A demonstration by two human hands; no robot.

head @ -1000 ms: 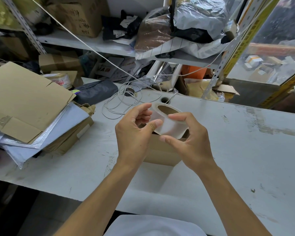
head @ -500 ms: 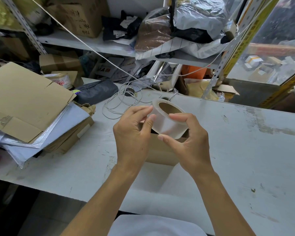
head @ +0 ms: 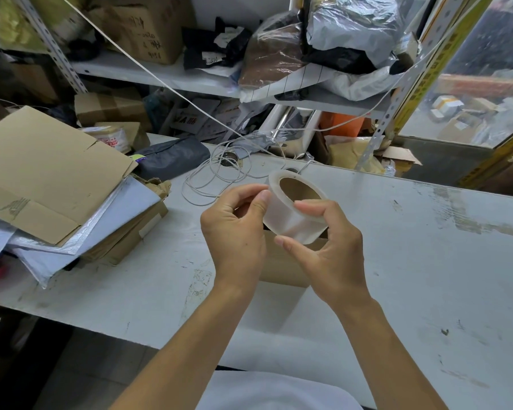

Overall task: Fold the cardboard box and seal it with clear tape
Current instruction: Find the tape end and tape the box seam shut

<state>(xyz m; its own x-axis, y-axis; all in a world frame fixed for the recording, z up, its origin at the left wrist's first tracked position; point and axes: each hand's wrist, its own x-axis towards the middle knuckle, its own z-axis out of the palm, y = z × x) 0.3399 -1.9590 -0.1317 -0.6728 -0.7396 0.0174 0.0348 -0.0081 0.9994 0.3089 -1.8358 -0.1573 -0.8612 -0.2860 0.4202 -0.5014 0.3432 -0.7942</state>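
Note:
A wide roll of clear tape [head: 290, 220] with a brown cardboard core is held up in front of me, above the table. My right hand [head: 329, 255] grips it from the right, thumb under the roll and forefinger across its top edge. My left hand [head: 234, 232] touches the roll's left side with thumb and fingertips pinched on its surface. Beneath both hands a small brown cardboard box [head: 282, 267] stands on the white table [head: 427, 276], mostly hidden by my hands.
A pile of flat cardboard [head: 42, 170], padded mailers and paper covers the table's left end. A coil of white cable [head: 219, 179] and a dark pouch [head: 172, 158] lie behind the hands. Cluttered shelves stand at the back. The table's right half is bare.
The roll has been turned and lifted slightly between the hands. My left thumb has slid from the roll's front face to its upper left edge.

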